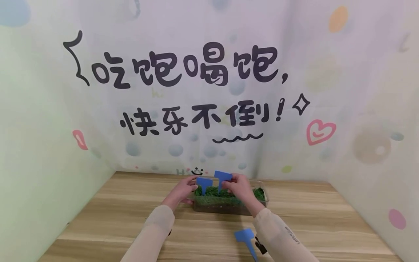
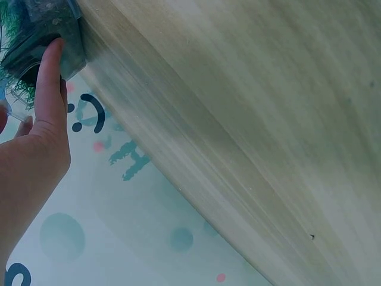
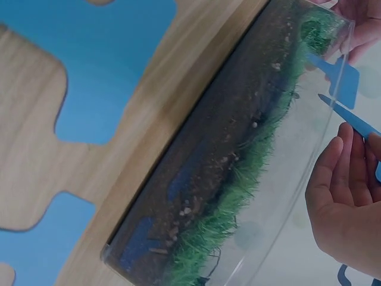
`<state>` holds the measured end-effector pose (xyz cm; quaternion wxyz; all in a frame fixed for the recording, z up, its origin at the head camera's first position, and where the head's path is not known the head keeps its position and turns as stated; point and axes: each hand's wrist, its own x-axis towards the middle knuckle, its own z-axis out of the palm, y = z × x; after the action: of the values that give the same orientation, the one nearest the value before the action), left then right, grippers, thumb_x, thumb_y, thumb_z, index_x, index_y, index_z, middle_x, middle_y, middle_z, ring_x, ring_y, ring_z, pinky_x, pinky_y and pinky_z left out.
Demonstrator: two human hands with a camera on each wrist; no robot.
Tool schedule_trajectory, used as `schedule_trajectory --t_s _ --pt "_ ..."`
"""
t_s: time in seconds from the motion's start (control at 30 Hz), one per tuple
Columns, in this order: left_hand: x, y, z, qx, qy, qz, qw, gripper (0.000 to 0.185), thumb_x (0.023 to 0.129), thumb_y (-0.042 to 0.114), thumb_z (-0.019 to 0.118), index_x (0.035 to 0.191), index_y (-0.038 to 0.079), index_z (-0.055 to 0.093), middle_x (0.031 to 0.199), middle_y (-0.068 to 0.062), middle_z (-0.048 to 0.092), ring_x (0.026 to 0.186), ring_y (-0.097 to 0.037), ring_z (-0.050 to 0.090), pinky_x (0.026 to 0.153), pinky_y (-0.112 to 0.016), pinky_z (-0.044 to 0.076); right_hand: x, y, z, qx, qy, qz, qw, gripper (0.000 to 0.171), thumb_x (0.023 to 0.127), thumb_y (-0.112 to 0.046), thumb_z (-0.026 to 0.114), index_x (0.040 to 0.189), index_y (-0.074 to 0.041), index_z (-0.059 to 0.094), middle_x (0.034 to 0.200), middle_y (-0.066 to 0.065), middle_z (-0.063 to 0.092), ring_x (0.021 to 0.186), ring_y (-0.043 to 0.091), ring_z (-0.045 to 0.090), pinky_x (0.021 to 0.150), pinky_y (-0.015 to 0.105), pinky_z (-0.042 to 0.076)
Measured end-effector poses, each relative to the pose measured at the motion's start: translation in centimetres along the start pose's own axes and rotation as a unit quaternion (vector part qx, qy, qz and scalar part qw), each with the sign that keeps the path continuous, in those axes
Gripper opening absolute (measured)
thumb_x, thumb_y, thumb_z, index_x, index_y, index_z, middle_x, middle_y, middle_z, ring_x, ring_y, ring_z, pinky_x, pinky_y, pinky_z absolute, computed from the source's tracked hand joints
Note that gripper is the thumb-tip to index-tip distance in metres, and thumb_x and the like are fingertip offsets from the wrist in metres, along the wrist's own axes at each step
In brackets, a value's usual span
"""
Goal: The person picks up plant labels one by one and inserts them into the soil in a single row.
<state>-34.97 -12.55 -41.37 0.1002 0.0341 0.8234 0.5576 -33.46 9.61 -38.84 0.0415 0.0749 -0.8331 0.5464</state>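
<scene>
A clear plastic planter box (image 1: 226,209) holds dark soil with green grass (image 3: 238,196) on top. My left hand (image 1: 180,191) grips its left end; in the left wrist view one finger lies straight along the end wall (image 2: 71,50). A blue T-shaped plant label (image 1: 204,181) stands upright in the grass near that end. To its right, my right hand (image 1: 241,188) pinches a second blue plant label (image 1: 223,176) by its wide head. The pointed tip of this label hangs over the grass in the right wrist view, stem downward.
Another blue plant label (image 1: 244,235) lies on the wooden table (image 1: 114,218) in front of the box, beside the right forearm. Large blue label shapes (image 3: 113,53) appear close up in the right wrist view. A printed wall (image 1: 209,153) stands right behind the box.
</scene>
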Motion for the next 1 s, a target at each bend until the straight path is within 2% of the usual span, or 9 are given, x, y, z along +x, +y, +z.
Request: schedule_trajectory --t_s 0.37,0.67,1.0 --pt "0.0 0.2 0.0 -0.003 -0.003 -0.004 1.0000 0.053 0.105 0.007 0.046 0.157 0.014 0.034 0.158 -0.020 0.038 0.141 -0.041 0.043 0.066 -0.043 0.061 0.8 1.2 0.9 -0.023 0.016 -0.010 1.000 0.009 0.092 -0.005 0.068 0.096 0.002 0.073 0.088 0.016 0.076 0.075 0.031 0.070 0.068 0.040 0.057" --pt "0.1 0.2 0.0 -0.003 -0.005 -0.006 1.0000 0.053 0.105 0.008 0.046 0.157 0.014 0.033 0.159 -0.020 0.036 0.142 -0.042 0.041 0.068 -0.044 0.061 1.2 1.8 1.2 -0.035 0.016 -0.010 0.999 0.009 0.092 -0.004 0.068 0.096 0.003 0.070 0.088 0.016 0.075 0.073 0.030 0.069 0.065 0.039 0.056" --pt "0.1 0.1 0.2 0.000 -0.002 -0.005 1.0000 0.053 0.105 0.008 0.047 0.156 0.015 0.035 0.158 -0.020 0.038 0.141 -0.041 0.043 0.065 -0.043 0.061 1.4 2.1 1.3 -0.052 0.025 -0.010 0.998 0.008 0.092 -0.006 0.068 0.093 0.002 0.069 0.087 0.015 0.075 0.069 0.021 0.067 0.063 0.033 0.056"
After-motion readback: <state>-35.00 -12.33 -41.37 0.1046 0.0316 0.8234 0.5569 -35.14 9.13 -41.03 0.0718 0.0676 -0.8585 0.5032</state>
